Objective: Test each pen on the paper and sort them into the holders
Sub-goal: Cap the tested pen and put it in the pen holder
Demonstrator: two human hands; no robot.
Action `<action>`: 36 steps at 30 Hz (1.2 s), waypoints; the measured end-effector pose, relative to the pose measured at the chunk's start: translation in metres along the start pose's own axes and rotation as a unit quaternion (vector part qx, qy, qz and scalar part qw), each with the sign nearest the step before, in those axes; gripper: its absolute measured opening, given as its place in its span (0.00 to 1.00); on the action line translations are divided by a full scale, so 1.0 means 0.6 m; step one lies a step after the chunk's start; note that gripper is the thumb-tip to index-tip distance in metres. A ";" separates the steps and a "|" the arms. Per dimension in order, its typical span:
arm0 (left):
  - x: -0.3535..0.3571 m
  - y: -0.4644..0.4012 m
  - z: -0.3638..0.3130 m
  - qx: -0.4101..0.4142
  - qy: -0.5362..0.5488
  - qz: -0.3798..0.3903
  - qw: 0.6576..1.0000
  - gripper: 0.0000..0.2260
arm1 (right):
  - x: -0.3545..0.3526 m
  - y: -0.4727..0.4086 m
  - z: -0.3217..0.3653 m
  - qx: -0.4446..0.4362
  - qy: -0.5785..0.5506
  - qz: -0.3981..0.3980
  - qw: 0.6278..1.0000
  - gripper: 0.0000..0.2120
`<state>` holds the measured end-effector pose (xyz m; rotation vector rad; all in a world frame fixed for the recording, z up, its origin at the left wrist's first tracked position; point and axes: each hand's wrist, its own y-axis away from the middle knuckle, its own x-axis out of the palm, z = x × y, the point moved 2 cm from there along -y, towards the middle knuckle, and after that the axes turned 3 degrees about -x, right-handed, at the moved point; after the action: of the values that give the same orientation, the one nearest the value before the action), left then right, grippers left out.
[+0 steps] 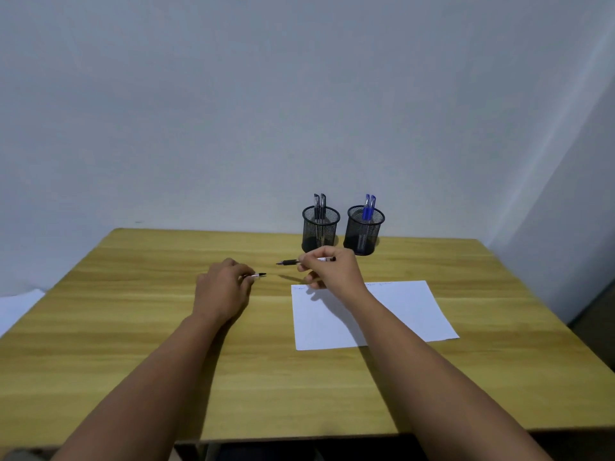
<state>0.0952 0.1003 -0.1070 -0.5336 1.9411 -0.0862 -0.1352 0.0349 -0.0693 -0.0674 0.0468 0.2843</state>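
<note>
My right hand (pixel 327 267) holds an uncapped black pen (pixel 289 262) level above the table, its tip pointing left, just past the top left corner of the white paper (pixel 399 311). My left hand (pixel 223 287) rests on the table and pinches the pen's cap (pixel 259 275), a short gap from the pen tip. At the back stand two black mesh holders: the left holder (pixel 320 229) has two black pens, the right holder (pixel 364 231) has two blue pens (pixel 368 207). Faint writing runs along the paper's top edge.
The wooden table (pixel 133 327) runs to a grey wall at the back. Something white (pixel 16 307) lies beyond the table's left edge. Past the right edge a dark floor area shows.
</note>
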 end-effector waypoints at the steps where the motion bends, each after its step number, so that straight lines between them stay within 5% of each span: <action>1: -0.001 0.002 -0.004 0.008 0.027 -0.002 1.000 0.08 | -0.001 0.001 -0.001 -0.002 0.000 0.002 1.000 0.09; 14: -0.029 0.011 -0.083 0.079 0.200 0.002 0.977 0.07 | -0.026 0.021 0.015 0.002 -0.034 0.014 0.999 0.10; 25: -0.076 -0.002 -0.157 0.005 0.437 0.088 0.895 0.07 | -0.059 0.033 0.047 0.045 -0.139 0.024 0.989 0.03; 33: -0.112 -0.044 -0.202 0.000 0.413 0.108 0.904 0.08 | -0.108 0.007 0.117 0.008 0.106 0.141 0.984 0.05; 36: -0.119 -0.077 -0.222 -0.035 0.459 0.075 0.884 0.10 | -0.121 -0.027 0.149 -0.047 0.167 0.072 0.982 0.05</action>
<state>0.0159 0.0639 0.0244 -0.4127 2.9194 -0.1960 -0.1971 0.0056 0.0251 -0.2068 0.3732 0.4171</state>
